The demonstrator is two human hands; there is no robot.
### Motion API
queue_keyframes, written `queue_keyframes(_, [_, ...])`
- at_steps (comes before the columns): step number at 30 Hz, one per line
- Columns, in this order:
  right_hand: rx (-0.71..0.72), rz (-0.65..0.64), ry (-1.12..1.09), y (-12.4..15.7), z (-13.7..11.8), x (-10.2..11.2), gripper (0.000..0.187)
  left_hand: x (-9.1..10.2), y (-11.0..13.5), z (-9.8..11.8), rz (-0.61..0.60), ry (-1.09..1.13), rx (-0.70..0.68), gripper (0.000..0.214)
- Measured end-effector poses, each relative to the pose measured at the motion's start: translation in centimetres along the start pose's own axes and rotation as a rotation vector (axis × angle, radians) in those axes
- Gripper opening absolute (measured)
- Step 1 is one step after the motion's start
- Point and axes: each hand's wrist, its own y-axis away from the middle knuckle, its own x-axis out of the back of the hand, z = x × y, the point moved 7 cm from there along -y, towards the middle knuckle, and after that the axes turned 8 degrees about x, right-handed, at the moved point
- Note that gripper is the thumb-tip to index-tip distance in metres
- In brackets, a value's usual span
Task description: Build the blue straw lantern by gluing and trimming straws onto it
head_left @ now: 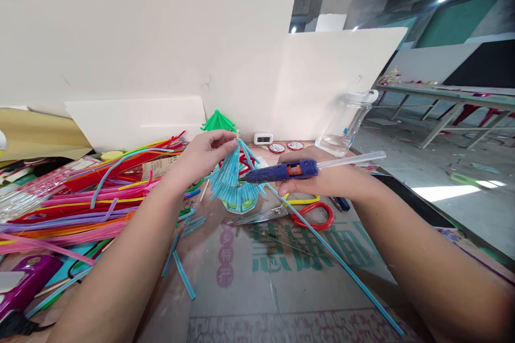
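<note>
A small model with a light-blue roof of narrow strips (pixel 230 178) stands in the middle of the table, with a green base and red parts inside. My left hand (pixel 207 151) pinches the roof near its peak, beside a short wooden stick. In my right hand (pixel 322 179) is a dark-blue glue gun (pixel 269 172), its nozzle at the roof's right side. A clear glue stick (pixel 354 159) juts from the gun's back end. Below the gun lie scissors (pixel 316 217) with red and yellow handles. A long blue strip (pixel 346 265) runs from near the model toward the front right.
Colourful fuzzy stems (pixel 88 214) are heaped at left, near a purple device (pixel 34 281). Short blue pieces (pixel 184 274) lie before the model. Behind are a green roof (pixel 218 120), a small digital clock (pixel 263 138), two round tins, a clear bottle (pixel 348 120) and white boards (pixel 140 43).
</note>
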Motion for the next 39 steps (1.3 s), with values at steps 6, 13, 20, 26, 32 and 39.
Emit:
queue_keyframes(6, [-0.058,0.010,-0.025,0.0,0.0,-0.2,0.025,0.0,0.0,0.2,-0.003,0.000,0.001,0.047])
queue_keyframes(13, [-0.111,0.010,0.046,-0.1,0.4,-0.2,0.026,0.0,0.0,0.3,-0.001,0.003,0.006,0.046])
queue_keyframes(20, [-0.183,-0.001,0.091,0.0,1.0,-0.4,0.031,-0.1,0.1,0.4,-0.013,-0.010,-0.005,0.047])
queue_keyframes(26, [-0.168,0.020,0.063,0.0,1.0,-0.3,0.028,-0.1,0.1,0.4,-0.009,-0.017,-0.013,0.047])
queue_keyframes(32, [-0.148,0.080,0.069,0.3,1.1,0.0,0.028,-0.1,0.1,0.3,-0.011,-0.015,-0.005,0.047])
queue_keyframes(39, [-0.132,0.082,0.057,0.1,1.1,0.0,0.025,0.0,0.1,0.3,0.002,-0.025,0.007,0.048])
